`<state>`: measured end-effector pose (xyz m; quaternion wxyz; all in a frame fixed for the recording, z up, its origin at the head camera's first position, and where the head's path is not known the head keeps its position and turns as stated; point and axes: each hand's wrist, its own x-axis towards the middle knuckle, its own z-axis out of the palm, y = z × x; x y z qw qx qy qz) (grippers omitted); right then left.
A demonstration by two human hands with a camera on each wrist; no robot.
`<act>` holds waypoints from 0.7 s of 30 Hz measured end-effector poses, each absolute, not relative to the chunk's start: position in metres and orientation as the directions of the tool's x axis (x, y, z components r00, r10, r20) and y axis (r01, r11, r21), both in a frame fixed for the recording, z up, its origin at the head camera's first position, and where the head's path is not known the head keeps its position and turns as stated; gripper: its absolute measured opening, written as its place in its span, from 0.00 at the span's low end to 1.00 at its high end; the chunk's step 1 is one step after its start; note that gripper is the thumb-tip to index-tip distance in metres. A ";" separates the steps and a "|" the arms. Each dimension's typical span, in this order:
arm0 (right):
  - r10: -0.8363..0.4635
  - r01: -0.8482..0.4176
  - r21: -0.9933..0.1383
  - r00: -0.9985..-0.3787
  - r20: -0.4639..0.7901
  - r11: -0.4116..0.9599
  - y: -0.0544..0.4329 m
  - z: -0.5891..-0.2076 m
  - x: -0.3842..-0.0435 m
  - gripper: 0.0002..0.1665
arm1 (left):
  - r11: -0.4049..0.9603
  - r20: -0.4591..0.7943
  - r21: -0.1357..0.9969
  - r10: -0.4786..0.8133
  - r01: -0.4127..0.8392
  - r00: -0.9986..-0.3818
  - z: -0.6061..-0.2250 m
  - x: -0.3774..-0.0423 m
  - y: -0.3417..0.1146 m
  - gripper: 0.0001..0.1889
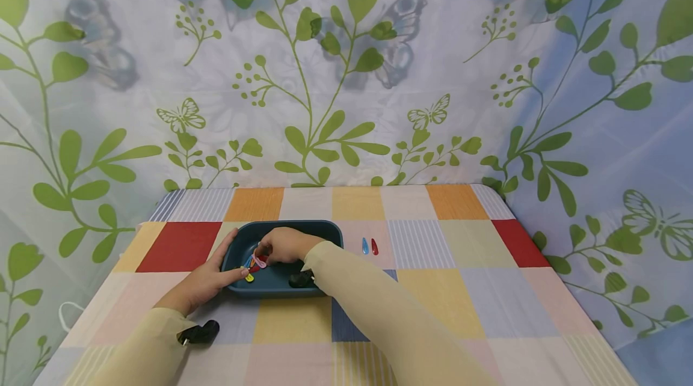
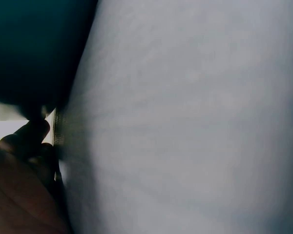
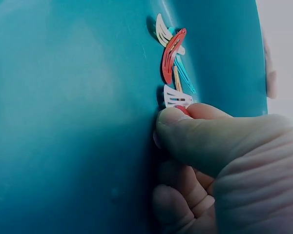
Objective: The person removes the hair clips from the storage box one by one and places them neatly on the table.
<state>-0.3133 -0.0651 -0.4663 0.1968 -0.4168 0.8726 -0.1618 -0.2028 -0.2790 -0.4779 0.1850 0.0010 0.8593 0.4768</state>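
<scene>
While the left hand (image 1: 207, 281), fingers outstretched, steadies the tray (image 1: 271, 294), the right hand (image 1: 289, 245), fingertips closed, pinches a pale clip (image 3: 174, 95), best eased free of other clips (image 3: 167, 63).

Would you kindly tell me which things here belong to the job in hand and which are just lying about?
Part of the job, seemingly:
blue tray, left hand on it
hair clips inside, right hand at them
blue clip and red clip alongside, probably

Just lying about:
white loop
patchwork cloth

Hands (image 3: 212, 146) at a teal tray (image 3: 78, 73) — white clip (image 3: 173, 94) in one grip
</scene>
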 end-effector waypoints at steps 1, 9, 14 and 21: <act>-0.791 -0.660 -0.455 -0.575 -0.206 0.598 -0.065 -0.467 -0.313 0.19 | 0.545 -0.317 0.820 0.179 -0.175 -0.931 -0.478 -0.203 -0.279 0.58; -0.785 -0.647 -0.472 -0.591 -0.186 0.599 -0.065 -0.468 -0.315 0.17 | 0.541 -0.323 0.821 0.175 -0.183 -0.930 -0.478 -0.203 -0.279 0.58; -0.778 -0.640 -0.475 -0.603 -0.178 0.605 -0.066 -0.468 -0.314 0.16 | 0.534 -0.325 0.824 0.172 -0.189 -0.930 -0.479 -0.202 -0.279 0.58; -0.778 -0.602 -0.540 -0.604 -0.174 0.588 -0.065 -0.463 -0.312 0.15 | 0.533 -0.316 0.827 0.172 -0.182 -0.933 -0.480 -0.203 -0.279 0.58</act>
